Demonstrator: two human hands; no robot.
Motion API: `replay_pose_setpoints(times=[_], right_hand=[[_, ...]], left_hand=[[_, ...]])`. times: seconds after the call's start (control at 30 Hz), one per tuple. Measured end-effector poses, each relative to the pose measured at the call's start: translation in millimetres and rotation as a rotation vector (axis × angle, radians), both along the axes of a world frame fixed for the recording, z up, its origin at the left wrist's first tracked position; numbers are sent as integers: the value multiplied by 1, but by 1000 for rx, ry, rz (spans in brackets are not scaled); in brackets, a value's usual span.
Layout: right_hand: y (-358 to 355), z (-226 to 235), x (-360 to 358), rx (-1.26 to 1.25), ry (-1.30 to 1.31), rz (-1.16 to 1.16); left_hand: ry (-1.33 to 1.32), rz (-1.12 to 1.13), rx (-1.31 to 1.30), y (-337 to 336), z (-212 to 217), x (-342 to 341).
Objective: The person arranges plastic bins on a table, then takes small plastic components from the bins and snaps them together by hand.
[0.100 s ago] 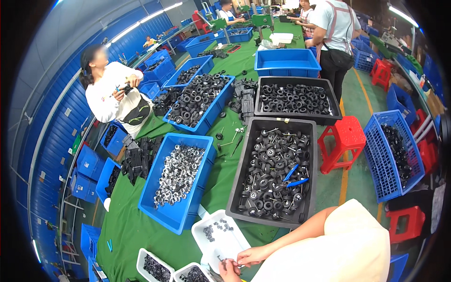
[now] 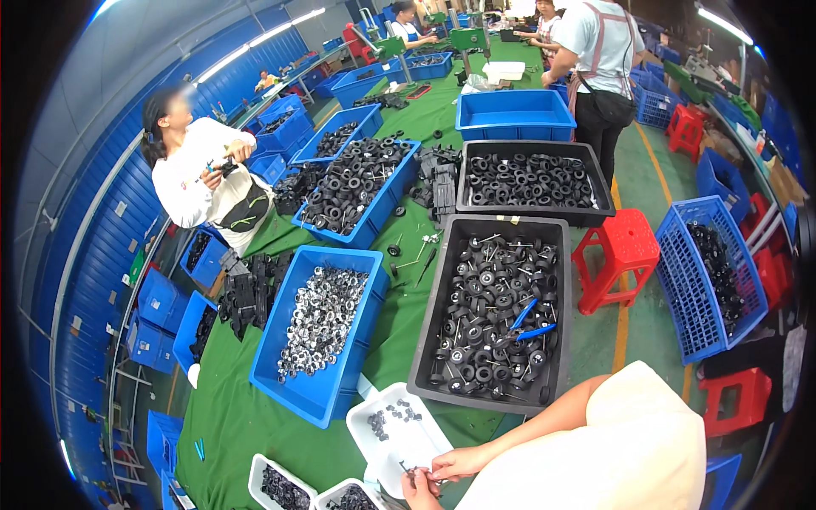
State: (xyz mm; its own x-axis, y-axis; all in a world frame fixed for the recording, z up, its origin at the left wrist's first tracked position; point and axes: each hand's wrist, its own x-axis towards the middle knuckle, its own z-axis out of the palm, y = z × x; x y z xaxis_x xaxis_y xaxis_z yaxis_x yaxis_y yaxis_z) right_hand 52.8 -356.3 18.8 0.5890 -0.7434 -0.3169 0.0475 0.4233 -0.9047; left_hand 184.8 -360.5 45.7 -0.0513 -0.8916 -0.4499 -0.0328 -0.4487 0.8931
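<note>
At the lower middle, over the near end of a white tray (image 2: 429,433), my two hands meet, fingers pinched together. My left hand (image 2: 419,493) grips a small dark part with a thin stem (image 2: 405,466) sticking up from it. From the right, my right hand (image 2: 460,461) reaches in with its fingertips against the left hand's fingers. What the right fingertips pinch is too small and covered to name. Several small black pieces (image 2: 395,416) lie in the tray's far end.
Beyond the tray stand a blue bin (image 2: 330,408) of shiny wheel rims and a black bin (image 2: 557,340) of wheels on axles, with blue-handled pliers (image 2: 537,331) on top. Small white boxes (image 2: 258,468) stand front left. A red stool (image 2: 627,234) is at right. Co-workers stand around the green-covered table (image 2: 223,425).
The view has shifted very slightly. My hands stay together over the tray with only a small movement of the fingers.
</note>
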Motion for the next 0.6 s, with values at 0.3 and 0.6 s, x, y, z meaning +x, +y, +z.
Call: replay_pose_setpoints(times=[0.3, 0.6], right_hand=[[0, -7, -1, -258, 54, -76], [5, 0, 1, -180, -3, 11]], left_hand=[[135, 41, 42, -4, -12, 1], [482, 155, 228, 0, -14, 18]])
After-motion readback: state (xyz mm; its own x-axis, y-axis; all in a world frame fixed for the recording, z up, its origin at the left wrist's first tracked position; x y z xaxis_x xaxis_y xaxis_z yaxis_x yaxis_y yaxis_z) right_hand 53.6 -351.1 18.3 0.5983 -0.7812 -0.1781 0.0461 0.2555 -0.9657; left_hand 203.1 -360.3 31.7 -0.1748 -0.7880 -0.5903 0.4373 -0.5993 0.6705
